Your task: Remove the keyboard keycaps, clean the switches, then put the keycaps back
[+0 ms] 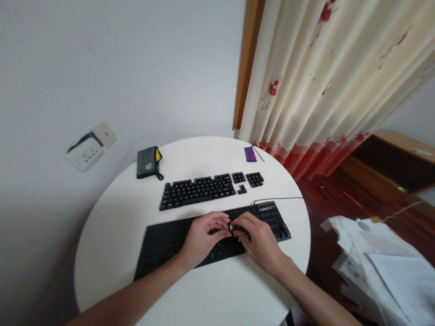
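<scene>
A black keyboard point(163, 240) with most of its keycaps off lies across the white round table, with bare switches showing on its left part. My left hand point(207, 233) is over its middle, thumb and fingers curled in a pinch. Facing it, my right hand point(256, 235) has its fingers closed at the same spot. Between the fingertips is a small pale-blue and dark piece point(232, 227), too small to name. Beyond the keyboard, the loose black keycaps point(200, 189) are laid out in keyboard order, with smaller groups of keycaps point(254, 179) to their right.
A grey pouch point(146, 162) with something yellow inside lies at the table's back left. A purple cloth point(250, 154) and a thin stick point(258, 154) are at the back right. The keyboard's cable point(282, 198) runs off the right edge. Papers point(390, 267) are piled at the right.
</scene>
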Demonstrator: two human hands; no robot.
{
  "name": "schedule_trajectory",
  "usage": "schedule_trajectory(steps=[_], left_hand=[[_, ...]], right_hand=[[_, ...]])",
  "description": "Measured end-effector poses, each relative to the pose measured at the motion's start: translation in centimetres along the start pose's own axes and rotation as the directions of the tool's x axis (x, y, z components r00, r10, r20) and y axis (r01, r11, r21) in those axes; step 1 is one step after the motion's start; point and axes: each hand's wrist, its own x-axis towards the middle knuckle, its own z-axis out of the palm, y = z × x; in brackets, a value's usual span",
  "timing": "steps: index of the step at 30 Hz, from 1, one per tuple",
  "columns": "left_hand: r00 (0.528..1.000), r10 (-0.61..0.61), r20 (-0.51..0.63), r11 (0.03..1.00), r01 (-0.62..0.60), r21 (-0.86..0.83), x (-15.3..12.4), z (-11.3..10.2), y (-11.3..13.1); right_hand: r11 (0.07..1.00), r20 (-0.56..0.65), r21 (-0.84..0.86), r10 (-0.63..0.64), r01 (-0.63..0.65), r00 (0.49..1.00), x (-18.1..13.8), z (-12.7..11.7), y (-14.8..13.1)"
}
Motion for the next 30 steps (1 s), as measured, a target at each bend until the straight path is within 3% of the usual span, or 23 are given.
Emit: schedule_trajectory(steps=[6, 11, 24, 30], left_hand=[[0.991, 0.13, -0.032, 0.966, -0.119, 0.229, 0.3, -0.8, 1.0], [0.992, 0.126, -0.018, 0.954, -0.116, 0.277, 0.4, -0.9, 0.8], [0.997, 0.077, 0.014, 0.946, -0.078, 0.314, 0.4, -1.1, 0.4], [0.996, 0.085, 0.005, 0.942, -0.082, 0.324, 0.4, -1.2, 0.6]], right_hand=[[0.922, -0.079, -0.312, 0.214, -0.228, 0.974, 5.5, -4.1, 6.7], [0.83, 0.018, -0.482, 0.329, -0.28, 0.944, 8.3, -4.1, 10.7], [0.813, 0.042, -0.522, 0.326, -0.257, 0.944, 9.4, -3.1, 11.1], [0.878, -0.031, -0.416, 0.248, -0.238, 0.968, 8.7, -4.4, 10.1]])
